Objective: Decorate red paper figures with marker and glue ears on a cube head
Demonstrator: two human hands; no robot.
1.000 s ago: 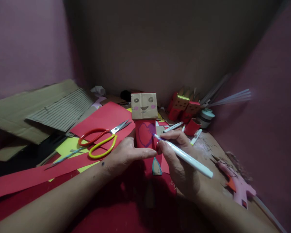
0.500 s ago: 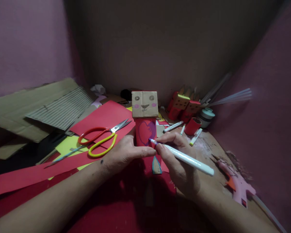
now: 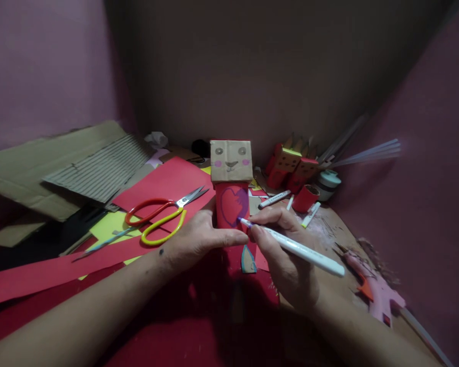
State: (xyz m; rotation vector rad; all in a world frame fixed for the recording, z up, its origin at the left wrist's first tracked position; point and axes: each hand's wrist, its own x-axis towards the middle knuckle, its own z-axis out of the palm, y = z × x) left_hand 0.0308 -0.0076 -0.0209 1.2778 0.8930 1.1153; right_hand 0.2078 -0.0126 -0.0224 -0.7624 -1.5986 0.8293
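In the head view, my left hand (image 3: 210, 233) grips the lower part of a red paper tube figure (image 3: 229, 204), thumb across its front, other fingers hidden behind. The figure stands upright with a boxy cardboard head (image 3: 231, 160) bearing drawn eyes, nose and pink cheeks. A purple heart outline (image 3: 235, 205) marks its body, partly coloured in at the upper right. My right hand (image 3: 286, 250) pinches a white marker (image 3: 306, 251), its purple tip at the heart's lower right edge. Just below the tube lies a small pointed cardboard piece (image 3: 249, 260) edged in blue.
Scissors (image 3: 164, 216) with red and yellow handles rest on red paper (image 3: 168, 178) to the left, near cardboard sheets (image 3: 95, 168). Back right are similar red figures (image 3: 290, 168), a red tube (image 3: 306, 198) and loose markers (image 3: 274, 199). A pink glue gun (image 3: 375, 285) lies at the right.
The view has shifted slightly, so most things sit a little further right. The marker tip stays near the heart's lower right edge, and both hands keep their hold.
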